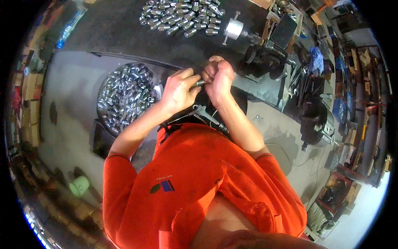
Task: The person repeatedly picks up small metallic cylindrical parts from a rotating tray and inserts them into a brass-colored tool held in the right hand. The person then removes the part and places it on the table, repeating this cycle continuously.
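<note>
Metal ftg (199,83) | L grip (178,89), R grip (219,77) holding it | rd tub (98,108): many ftgs (126,93)

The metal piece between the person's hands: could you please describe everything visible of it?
The metal piece is small, silvery grey and apparently cylindrical. It lies roughly crosswise, near the dark bench. The left hand grips its left part; the closed right hand meets its right end. The hands hide both ends.

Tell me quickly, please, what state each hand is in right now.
Left hand: closed, holding a metal part.
Right hand: closed, beside the part's far end; its grip cannot be told.
</note>
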`<action>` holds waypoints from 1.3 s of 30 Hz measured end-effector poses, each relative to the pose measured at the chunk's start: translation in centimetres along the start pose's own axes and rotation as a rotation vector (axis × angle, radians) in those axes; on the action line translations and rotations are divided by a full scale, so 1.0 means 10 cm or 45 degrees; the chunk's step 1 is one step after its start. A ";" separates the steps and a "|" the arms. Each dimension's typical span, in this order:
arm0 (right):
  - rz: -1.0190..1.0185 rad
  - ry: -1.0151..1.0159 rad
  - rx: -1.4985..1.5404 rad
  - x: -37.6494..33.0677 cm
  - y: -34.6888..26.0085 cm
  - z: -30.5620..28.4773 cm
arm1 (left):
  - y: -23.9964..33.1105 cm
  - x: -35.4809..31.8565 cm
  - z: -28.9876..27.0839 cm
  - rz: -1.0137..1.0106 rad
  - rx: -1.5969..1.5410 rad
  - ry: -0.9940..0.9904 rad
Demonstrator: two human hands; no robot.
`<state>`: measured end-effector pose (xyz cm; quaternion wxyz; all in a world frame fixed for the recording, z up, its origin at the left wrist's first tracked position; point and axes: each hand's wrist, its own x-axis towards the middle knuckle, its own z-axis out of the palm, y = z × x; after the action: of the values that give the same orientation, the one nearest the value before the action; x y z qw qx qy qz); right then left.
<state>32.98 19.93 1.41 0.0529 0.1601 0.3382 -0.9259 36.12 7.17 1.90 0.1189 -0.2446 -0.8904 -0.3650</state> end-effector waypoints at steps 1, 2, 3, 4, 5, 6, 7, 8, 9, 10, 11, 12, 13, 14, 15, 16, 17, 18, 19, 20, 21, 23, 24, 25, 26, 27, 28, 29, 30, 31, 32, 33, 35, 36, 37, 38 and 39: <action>0.004 0.040 -0.019 -0.01 -0.01 0.02 | 0.00 -0.01 0.00 0.041 0.028 0.030; -0.008 0.040 -0.010 0.00 -0.01 0.03 | -0.01 0.00 0.00 0.089 0.056 0.064; -0.019 0.039 -0.001 -0.01 -0.01 0.03 | -0.02 0.00 0.00 0.136 0.084 0.098; -0.030 0.038 0.008 -0.01 0.00 0.02 | 0.00 -0.02 0.00 0.031 0.015 0.091; -0.044 -0.068 0.040 -0.01 0.02 -0.04 | -0.03 -0.01 -0.01 -0.096 -0.104 -0.014; -0.038 -0.130 0.058 -0.01 0.04 -0.07 | -0.08 -0.02 -0.04 -0.222 -0.223 -0.120; -0.031 -0.191 0.075 0.00 0.04 -0.09 | -0.11 -0.01 -0.05 -0.349 -0.342 -0.225; -0.014 -0.157 0.062 -0.02 0.05 -0.08 | -0.12 -0.04 -0.04 -0.428 -0.383 -0.227; 0.003 -0.122 0.048 -0.04 0.06 -0.06 | -0.10 -0.06 -0.05 -0.432 -0.369 -0.236; 0.019 -0.086 0.035 -0.04 0.07 -0.05 | -0.10 -0.07 -0.06 -0.340 -0.289 -0.186; 0.025 -0.052 0.041 -0.02 0.07 -0.04 | -0.10 -0.10 -0.07 -0.253 -0.210 -0.133; 0.030 -0.017 0.048 0.02 0.07 -0.06 | -0.10 -0.14 -0.06 -0.215 -0.175 -0.057; 0.035 0.019 0.054 0.05 0.05 -0.06 | -0.12 -0.15 -0.07 -0.211 -0.115 -0.009; 0.010 0.012 0.040 0.07 0.02 -0.06 | -0.16 -0.16 -0.08 -0.205 -0.057 0.037; 0.021 -0.005 0.045 0.08 0.01 -0.06 | -0.20 -0.18 -0.10 -0.198 0.001 0.081; 0.032 -0.021 0.051 0.07 0.00 -0.06 | -0.27 -0.21 -0.10 -0.334 -0.035 -0.014; 0.044 -0.042 0.056 0.07 -0.01 -0.04 | -0.33 -0.22 -0.10 -0.328 -0.039 0.012; 0.137 -0.067 0.026 0.05 -0.03 -0.03 | -0.38 -0.21 -0.11 -0.322 -0.044 0.037; 0.270 -0.128 0.071 0.05 -0.02 -0.10 | -0.43 -0.18 -0.12 -0.314 -0.049 0.061; 0.362 -0.165 0.023 0.02 -0.02 -0.16 | -0.49 -0.11 -0.16 -0.380 -0.022 0.022; 0.454 -0.203 -0.027 -0.05 -0.03 -0.22 | -0.57 -0.02 -0.21 -0.355 0.053 0.049; 0.615 -0.287 -0.097 -0.23 -0.01 -0.41 | -0.73 0.22 -0.33 -0.391 0.146 0.022; 0.676 -0.293 -0.150 -0.31 0.06 -0.54 | -0.85 0.36 -0.37 -0.366 0.199 0.036; 0.739 -0.299 -0.206 -0.39 0.11 -0.64 | -0.96 0.50 -0.41 -0.345 0.251 0.053; 0.821 -0.245 -0.211 -0.49 0.14 -0.69 | -1.03 0.65 -0.45 -0.324 0.299 0.071; 0.900 -0.188 -0.211 -0.58 0.17 -0.73 | -1.07 0.83 -0.49 -0.321 0.348 0.025; 0.924 -0.203 -0.212 -0.60 0.23 -0.82 | -1.12 1.01 -0.51 -0.277 0.395 0.035; 0.946 -0.214 -0.208 -0.60 0.28 -0.90 | -1.16 1.20 -0.50 -0.231 0.441 0.040; 0.952 -0.178 -0.265 -0.62 0.23 -0.83 | -1.17 1.39 -0.52 -0.241 0.473 0.000; 0.981 -0.147 -0.237 -0.62 0.21 -0.82 | -1.19 1.57 -0.53 -0.250 0.505 -0.040; 0.981 -0.208 -0.218 -0.62 0.22 -0.83 | -1.29 1.73 -0.50 -0.236 0.557 -0.067; 0.980 -0.269 -0.203 -0.61 0.23 -0.86 | -1.46 1.89 -0.44 -0.181 0.633 -0.038; 1.006 -0.297 -0.152 -0.61 0.28 -0.91 | -1.56 2.17 -0.32 -0.125 0.744 -0.047; 1.005 -0.279 -0.141 -0.62 0.25 -0.89 | -1.58 2.27 -0.27 -0.155 0.760 -0.057; 1.007 -0.263 -0.132 -0.63 0.20 -0.85 | -1.61 2.35 -0.24 -0.174 0.791 -0.081; 0.992 -0.273 -0.100 -0.65 0.20 -0.87 | -1.63 2.39 -0.19 -0.193 0.819 -0.114; 0.986 -0.263 -0.144 -0.64 0.19 -0.87 | -1.67 2.43 -0.16 -0.216 0.849 -0.146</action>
<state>41.64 24.00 -3.88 0.4402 0.1785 0.2963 -0.8286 6.75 4.32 2.64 0.1113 -0.1375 -0.9830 -0.0483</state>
